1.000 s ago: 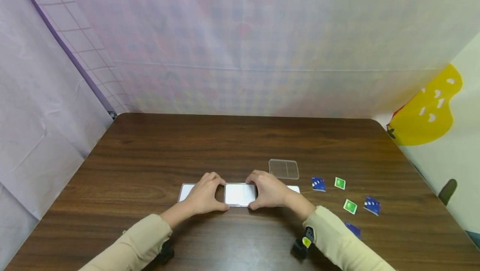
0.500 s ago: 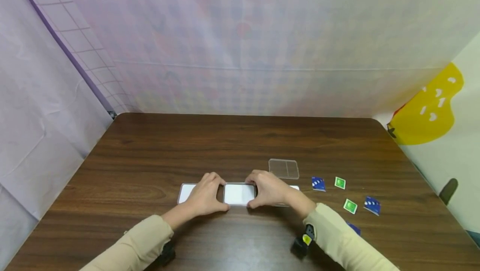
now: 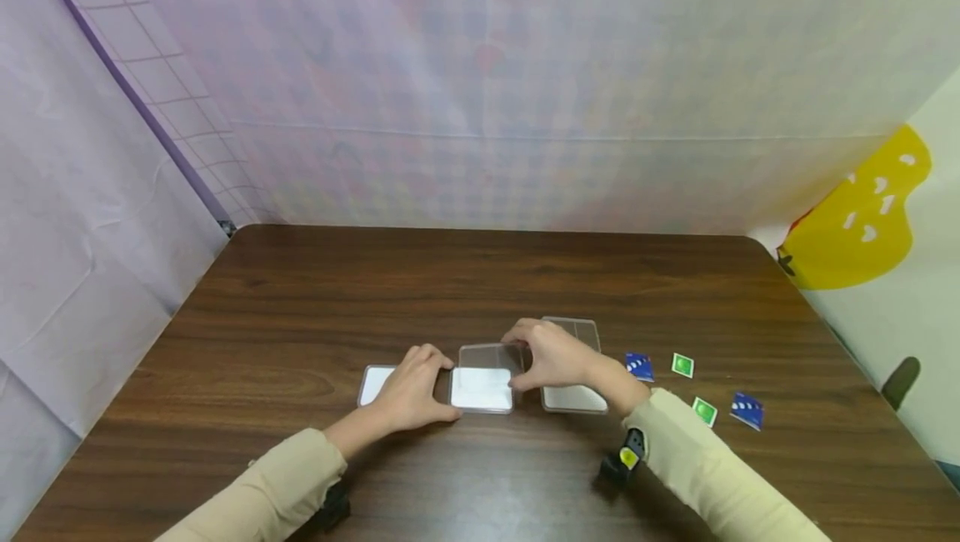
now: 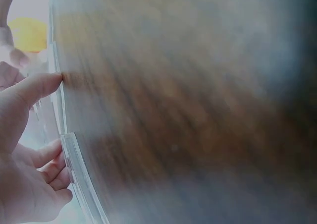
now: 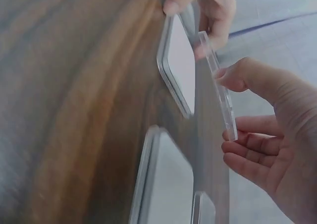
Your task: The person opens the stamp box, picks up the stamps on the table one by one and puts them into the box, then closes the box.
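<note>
In the head view my right hand pinches a clear plastic lid by its right end. The lid is raised over the far side of the middle flat case, which has a white inside. In the right wrist view thumb and fingers hold the lid by its edges, apart from the case. My left hand grips that case's left end, thumb at the near corner and fingers at the far one. Its forearm side partly hides a similar white case on the left.
Another white case lies right of the middle, under the right wrist. Behind it a second clear lid rests on the wooden table. Blue packets and small green squares lie scattered at the right.
My right hand has moved up and slightly right, lifting the clear lid off the middle case. More of the right case shows. The left hand stays in place.
</note>
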A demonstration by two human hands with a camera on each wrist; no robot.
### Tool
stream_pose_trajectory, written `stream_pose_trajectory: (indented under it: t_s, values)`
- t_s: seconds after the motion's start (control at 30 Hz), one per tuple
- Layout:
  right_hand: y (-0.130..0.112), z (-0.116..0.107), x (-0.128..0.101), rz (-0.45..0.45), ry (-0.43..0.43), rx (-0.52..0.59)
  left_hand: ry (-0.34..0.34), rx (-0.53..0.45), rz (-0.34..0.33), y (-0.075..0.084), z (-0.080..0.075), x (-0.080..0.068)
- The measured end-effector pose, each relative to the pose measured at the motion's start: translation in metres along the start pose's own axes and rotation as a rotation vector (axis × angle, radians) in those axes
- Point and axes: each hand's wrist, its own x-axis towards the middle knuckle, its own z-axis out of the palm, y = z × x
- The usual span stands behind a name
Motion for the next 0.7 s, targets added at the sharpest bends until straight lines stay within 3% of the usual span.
stream_pose_trajectory:
  t_s: [0.53, 0.7]
  values:
    - [0.029, 0.000, 0.034, 0.110, 0.018, 0.028, -0.024, -0.019, 0.016, -0.002, 0.000, 0.002]
    - [0.033, 0.006, 0.043, 0.108, 0.010, 0.026, -0.025, -0.028, 0.015, -0.002, 0.000, 0.002]
